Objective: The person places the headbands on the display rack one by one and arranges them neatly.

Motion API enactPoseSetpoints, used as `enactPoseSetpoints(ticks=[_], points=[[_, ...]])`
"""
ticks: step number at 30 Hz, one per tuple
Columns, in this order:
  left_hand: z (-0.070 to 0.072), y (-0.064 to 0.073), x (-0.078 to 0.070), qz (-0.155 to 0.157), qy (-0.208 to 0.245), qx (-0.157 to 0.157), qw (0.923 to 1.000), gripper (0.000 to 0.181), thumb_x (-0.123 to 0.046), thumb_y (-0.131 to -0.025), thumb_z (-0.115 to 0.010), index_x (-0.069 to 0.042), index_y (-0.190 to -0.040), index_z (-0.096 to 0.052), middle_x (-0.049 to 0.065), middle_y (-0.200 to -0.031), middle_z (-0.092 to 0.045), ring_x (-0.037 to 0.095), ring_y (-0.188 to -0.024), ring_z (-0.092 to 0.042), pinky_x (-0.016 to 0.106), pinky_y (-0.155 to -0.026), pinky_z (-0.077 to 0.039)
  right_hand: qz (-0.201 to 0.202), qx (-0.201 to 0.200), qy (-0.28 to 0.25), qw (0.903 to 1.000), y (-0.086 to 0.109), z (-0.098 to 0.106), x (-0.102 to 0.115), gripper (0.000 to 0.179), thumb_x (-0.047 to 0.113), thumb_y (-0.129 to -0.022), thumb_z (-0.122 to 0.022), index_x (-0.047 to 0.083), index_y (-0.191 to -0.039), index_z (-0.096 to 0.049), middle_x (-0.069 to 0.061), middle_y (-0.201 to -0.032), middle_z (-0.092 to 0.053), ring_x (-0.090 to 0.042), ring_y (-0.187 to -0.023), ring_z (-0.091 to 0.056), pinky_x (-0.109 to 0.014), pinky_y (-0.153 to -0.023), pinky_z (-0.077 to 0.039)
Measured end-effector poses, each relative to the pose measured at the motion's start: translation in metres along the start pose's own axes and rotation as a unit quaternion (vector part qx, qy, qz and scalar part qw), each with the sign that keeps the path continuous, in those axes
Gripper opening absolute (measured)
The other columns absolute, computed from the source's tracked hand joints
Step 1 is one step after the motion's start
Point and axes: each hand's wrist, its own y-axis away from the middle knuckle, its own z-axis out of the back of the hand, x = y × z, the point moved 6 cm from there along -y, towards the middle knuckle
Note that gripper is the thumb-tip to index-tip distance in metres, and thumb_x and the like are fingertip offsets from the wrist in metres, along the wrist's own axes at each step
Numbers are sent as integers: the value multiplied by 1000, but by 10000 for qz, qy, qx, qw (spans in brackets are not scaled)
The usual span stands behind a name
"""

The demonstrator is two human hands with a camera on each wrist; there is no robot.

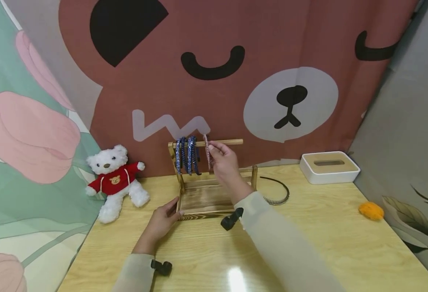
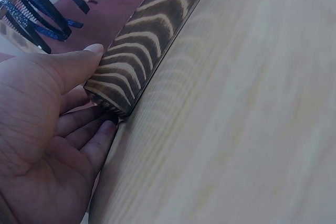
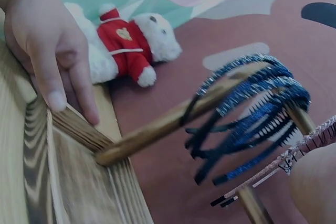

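A wooden headband rack (image 1: 203,198) stands on the table, with a horizontal rod (image 1: 234,142) at its top. Several glittery blue headbands (image 1: 190,156) hang at the rod's left part. My right hand (image 1: 226,164) pinches a glittery pink headband (image 3: 310,142) by the rod, to the right of the blue ones. Two thin ends of the pink piece show in the right wrist view; whether it is one headband or two, I cannot tell. At the base's front left corner my left hand (image 1: 163,221) grips the rack, thumb on the striped front board (image 2: 142,45).
A dark toothed headband (image 1: 288,190) lies on the table right of the rack. Further right are a white tissue box (image 1: 330,177) with a wooden top and a fuzzy orange object (image 1: 371,211). A white teddy bear (image 1: 115,182) in a red top sits at left.
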Motion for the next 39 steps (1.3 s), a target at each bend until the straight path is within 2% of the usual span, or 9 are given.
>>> enactPoseSetpoints(ticks=[9,18,20,24,27,29,35,37,39], points=[[0,-2,1,-86,46,-22,10000,69,-20,-108,-73,-4,-167,-43,21,-165,-51,35,-150,-54,44,-117,-53,-56,-140,218,9996,3,-16,-20,13,3,-106,-70,1,-118,-74,3,-92,-68,-10,-81,-63,-20,-67,-53],[-2,-3,1,-47,-37,-40,10000,69,-22,-107,-74,-6,-167,-44,20,-164,-53,34,-148,-56,44,-117,-53,-86,-171,375,9991,3,-14,-27,14,7,-106,-72,4,-119,-76,2,-97,-71,-11,-85,-67,-20,-69,-56],[-1,-3,1,-37,-37,-52,10000,69,-22,-107,-74,-7,-167,-44,19,-164,-53,34,-148,-56,45,-118,-52,-98,-152,474,9987,4,-14,-27,16,10,-106,-73,4,-121,-76,1,-99,-72,-11,-88,-67,-21,-71,-57],[-1,-4,0,-18,-45,-49,10000,69,-22,-107,-74,-7,-167,-43,20,-163,-53,34,-149,-56,47,-118,-52,-129,-224,1067,9940,9,-6,-20,24,20,-107,-75,8,-127,-77,-1,-111,-75,-15,-102,-70,-30,-89,-60],[-1,-4,2,-21,-76,-64,9999,69,-21,-107,-74,-5,-167,-43,21,-163,-53,36,-149,-55,48,-118,-51,-131,-300,1897,9813,19,6,-12,28,32,-107,-75,13,-127,-79,-5,-122,-77,-20,-116,-70,-37,-99,-58],[0,-4,3,15,-34,-67,10000,69,-21,-107,-74,-6,-167,-43,20,-163,-53,35,-150,-55,49,-119,-50,-53,-315,2410,9700,27,17,-5,29,38,-107,-74,16,-124,-79,-8,-123,-77,-23,-117,-70,-38,-98,-58],[0,-4,2,-66,-39,-38,10000,70,-25,-108,-73,-5,-167,-43,21,-165,-51,36,-151,-53,48,-120,-50,633,192,3342,9402,54,67,29,26,35,-106,-75,12,-119,-78,-10,-110,-74,-19,-97,-64,-28,-81,-55],[0,-4,1,-78,-68,-8,9999,70,-26,-108,-73,-4,-167,-42,21,-165,-50,36,-151,-53,47,-120,-50,867,513,3679,9244,61,90,42,25,32,-107,-75,9,-117,-77,-10,-105,-74,-16,-92,-64,-25,-78,-55],[1,-3,0,-86,-106,-7,9999,70,-25,-108,-73,-4,-167,-42,21,-165,-50,36,-151,-53,47,-120,-49,1146,770,4146,8995,65,114,56,22,28,-107,-74,7,-115,-78,-9,-102,-75,-12,-90,-65,-22,-79,-56]])
